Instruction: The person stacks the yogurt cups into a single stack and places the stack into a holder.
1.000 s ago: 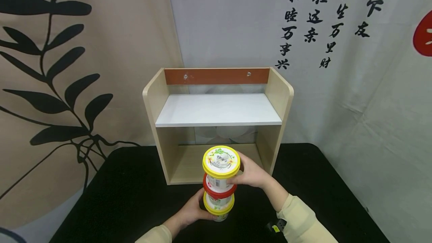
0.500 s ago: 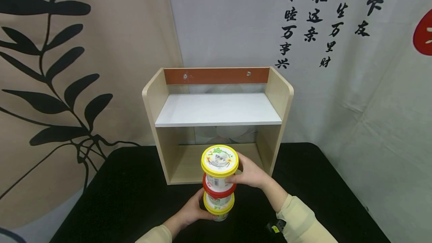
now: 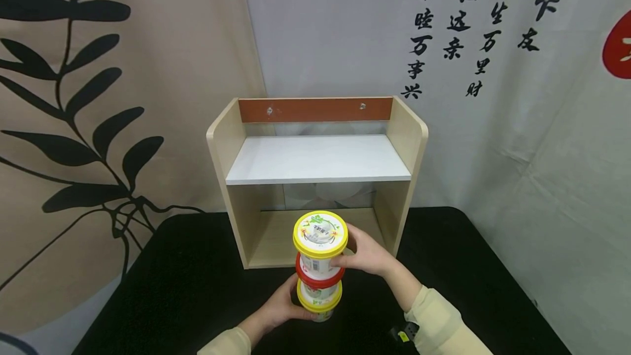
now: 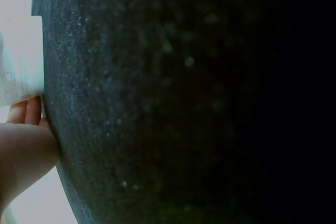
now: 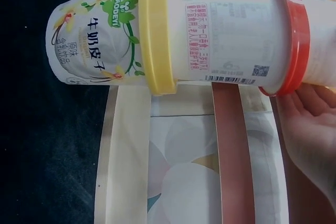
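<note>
While both hands are busy with one stack of three lidded cups, head view shows the stack upright, slightly tilted, in front of the wooden shelf unit (image 3: pixel 410 147) and over the black table (image 3: pixel 468 289). Top cup (image 3: pixel 317 266), yellow lid, sits on the red lid (image 3: pixel 320 280) of the middle cup (image 3: pixel 319 291); that one sits on the yellow-lidded bottom cup (image 3: pixel 322 316). Right hand (image 3: pixel 365 253) grips the top cup, thumb on the near side, fingers going behind. Left hand (image 3: pixel 282 308) holds the bottom cup, thumb in front, fingers round its left side. Can't tell if the base touches the table. Pale yellow sleeves (image 3: pixel 443 322) on both arms; white board (image 3: pixel 317 160) as upper shelf; behind, cloth with leaf print (image 3: pixel 117 125) and black characters (image 3: pixel 421 45).

Left wrist view: mostly dark table surface, blurry. Left hand at the left edge, fingertips touching a washed-out cup; grip width not readable here.

Right wrist view: stack runs sideways across the upper frame. Bottom cup has green leaf print and flowers, middle cup a barcode and red text. Right hand at the right edge, beside the red lid, fingers partly hidden. A bit of the left hand at the top edge, by the bottom cup.
</note>
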Demonstrator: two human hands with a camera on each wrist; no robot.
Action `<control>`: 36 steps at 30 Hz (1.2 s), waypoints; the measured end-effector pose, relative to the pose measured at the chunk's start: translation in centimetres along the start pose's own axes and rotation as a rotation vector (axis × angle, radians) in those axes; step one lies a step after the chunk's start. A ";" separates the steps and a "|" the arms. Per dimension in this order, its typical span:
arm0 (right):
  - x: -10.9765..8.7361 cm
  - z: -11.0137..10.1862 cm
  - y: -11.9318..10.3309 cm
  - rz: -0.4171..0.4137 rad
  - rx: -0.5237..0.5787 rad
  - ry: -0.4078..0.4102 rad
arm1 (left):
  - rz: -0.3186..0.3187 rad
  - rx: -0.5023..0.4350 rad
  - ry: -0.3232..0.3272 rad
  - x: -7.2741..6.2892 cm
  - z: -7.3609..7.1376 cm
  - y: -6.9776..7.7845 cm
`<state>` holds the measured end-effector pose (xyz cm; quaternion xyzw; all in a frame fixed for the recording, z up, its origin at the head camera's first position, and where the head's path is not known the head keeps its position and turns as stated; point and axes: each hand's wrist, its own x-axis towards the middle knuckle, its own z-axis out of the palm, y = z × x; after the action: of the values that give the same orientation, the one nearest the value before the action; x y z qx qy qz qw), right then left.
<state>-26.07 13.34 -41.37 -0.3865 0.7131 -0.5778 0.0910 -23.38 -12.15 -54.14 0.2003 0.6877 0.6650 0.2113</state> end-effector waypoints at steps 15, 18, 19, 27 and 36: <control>-1.9 -0.4 1.7 -0.007 0.048 0.037 | -0.021 0.017 0.015 -0.1 0.0 0.3; -2.4 -0.4 2.0 0.002 0.073 0.038 | -0.016 0.022 0.011 -0.1 0.1 0.3; -2.6 -0.4 2.1 0.002 0.080 0.038 | -0.012 0.022 0.008 -0.1 0.1 0.2; -3.9 -0.4 3.0 0.030 0.074 0.061 | -0.005 0.023 -0.005 0.0 -0.3 0.0; -5.2 -0.4 4.8 0.048 0.089 0.042 | -0.081 -0.003 -0.012 -0.8 -1.5 0.6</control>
<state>-24.94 17.22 -47.20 -0.3528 0.6974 -0.6146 0.1071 -23.56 -13.80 -53.53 0.1761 0.6931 0.6557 0.2422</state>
